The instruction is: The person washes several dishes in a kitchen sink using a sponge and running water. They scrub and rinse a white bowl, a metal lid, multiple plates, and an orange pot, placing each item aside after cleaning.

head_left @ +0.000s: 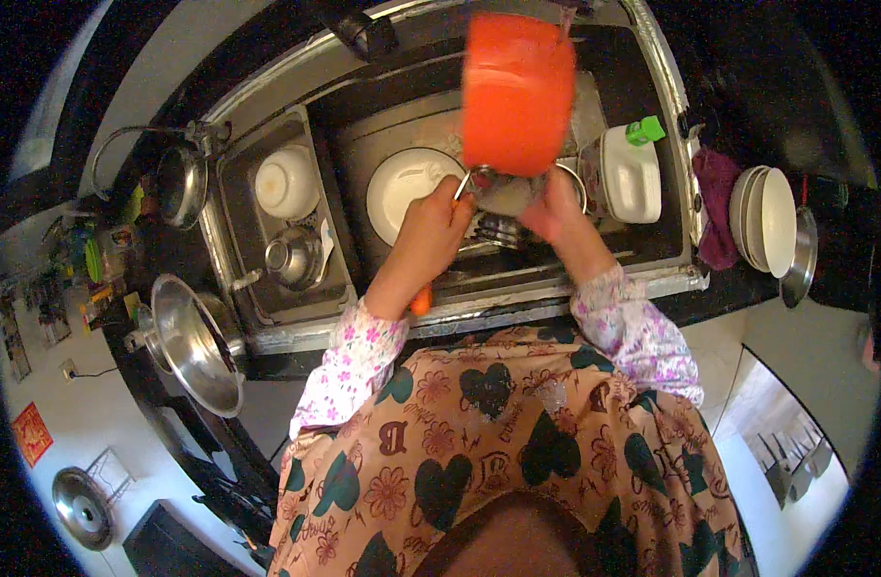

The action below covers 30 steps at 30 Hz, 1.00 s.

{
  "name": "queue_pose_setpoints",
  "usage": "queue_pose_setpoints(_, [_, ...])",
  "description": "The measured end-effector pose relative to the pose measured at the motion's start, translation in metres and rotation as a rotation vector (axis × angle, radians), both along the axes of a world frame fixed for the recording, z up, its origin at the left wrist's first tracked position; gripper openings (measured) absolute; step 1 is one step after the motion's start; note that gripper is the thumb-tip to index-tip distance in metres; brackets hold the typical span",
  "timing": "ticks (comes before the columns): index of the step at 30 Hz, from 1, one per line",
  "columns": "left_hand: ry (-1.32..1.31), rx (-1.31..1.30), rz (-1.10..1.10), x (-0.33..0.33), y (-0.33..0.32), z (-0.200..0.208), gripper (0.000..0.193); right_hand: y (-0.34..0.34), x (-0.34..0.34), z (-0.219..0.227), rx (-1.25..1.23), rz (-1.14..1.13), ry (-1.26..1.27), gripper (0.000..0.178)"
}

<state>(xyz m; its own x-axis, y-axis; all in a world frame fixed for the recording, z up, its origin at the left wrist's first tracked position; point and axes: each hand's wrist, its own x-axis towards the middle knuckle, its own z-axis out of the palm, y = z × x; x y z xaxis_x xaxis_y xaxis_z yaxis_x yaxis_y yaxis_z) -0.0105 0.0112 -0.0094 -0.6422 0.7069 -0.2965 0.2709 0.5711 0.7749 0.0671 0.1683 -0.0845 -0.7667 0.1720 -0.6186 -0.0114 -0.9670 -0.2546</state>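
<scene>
Over the main sink basin, my left hand (431,223) is closed, with a thin metal utensil (462,184) showing at its fingers. My right hand (554,207) is curled beside it, next to a round metal rim (577,183); its fingers are partly hidden and what they hold is unclear. Pale, wet-looking stuff lies between the hands. Just beyond them a bright orange plastic container (519,91), smeared by motion, covers the back of the basin. A white plate (399,197) with a dark rim lies left of my hands. Below my left wrist an orange handle end (421,300) sticks out.
The smaller left basin holds a white bowl (286,181) and metal bowls (291,258). A white jug with a green cap (644,131) stands at right, beside a purple cloth (717,207) and stacked white bowls (775,221). A large metal bowl (195,341) stands at left.
</scene>
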Motion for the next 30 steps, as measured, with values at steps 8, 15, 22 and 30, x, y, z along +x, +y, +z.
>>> queue_pose_setpoints(8, [0.341, -0.127, -0.073, -0.005, 0.025, -0.014, 0.020, 0.051, 0.050, -0.070, 1.387, 0.507, -0.413, 0.038])
queue_pose_setpoints(15, [0.366, -0.109, -0.035, -0.004, 0.023, -0.025, 0.021, 0.039, 0.071, 0.018, 0.842, 0.277, -0.333, 0.053])
queue_pose_setpoints(22, [0.219, -0.086, 0.030, 0.020, 0.010, -0.026, 0.030, 0.033, 0.029, 0.029, 0.692, 0.165, -0.178, 0.047])
queue_pose_setpoints(30, [-1.138, 0.278, 0.267, 0.008, -0.006, -0.010, 0.017, 0.032, 0.021, -0.001, 0.594, 0.163, -0.187, 0.038])
